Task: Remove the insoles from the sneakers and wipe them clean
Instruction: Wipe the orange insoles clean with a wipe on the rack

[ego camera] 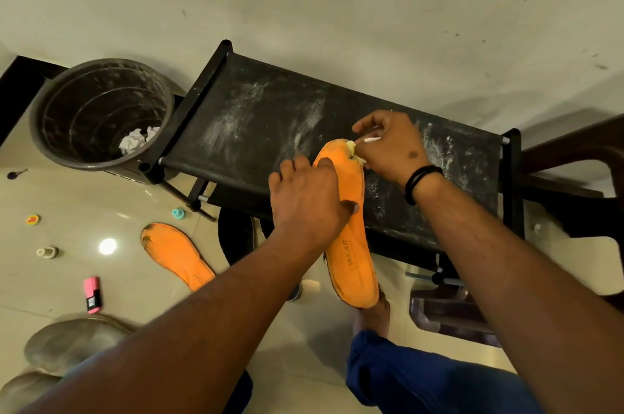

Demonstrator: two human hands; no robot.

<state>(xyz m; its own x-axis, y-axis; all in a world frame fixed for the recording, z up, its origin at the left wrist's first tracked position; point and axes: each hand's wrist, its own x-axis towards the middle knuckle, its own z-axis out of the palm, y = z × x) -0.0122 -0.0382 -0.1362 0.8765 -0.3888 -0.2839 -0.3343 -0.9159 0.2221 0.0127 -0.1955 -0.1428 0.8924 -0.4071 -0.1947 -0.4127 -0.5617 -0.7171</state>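
Observation:
An orange insole marked WEAR leans with its toe on the black rack's top shelf. My left hand grips it across the upper half, thumb over the right edge. My right hand pinches a small yellowish-white wad against the worn toe of the insole. A second orange insole lies flat on the floor to the left. A dark sneaker shows partly under the rack, mostly hidden by my left arm.
A dark bin with crumpled white paper stands left of the rack. Small items dot the tiled floor: a pink lighter-like object, a teal cap, a yellow disc. A brown plastic chair stands right. White dust streaks the shelf.

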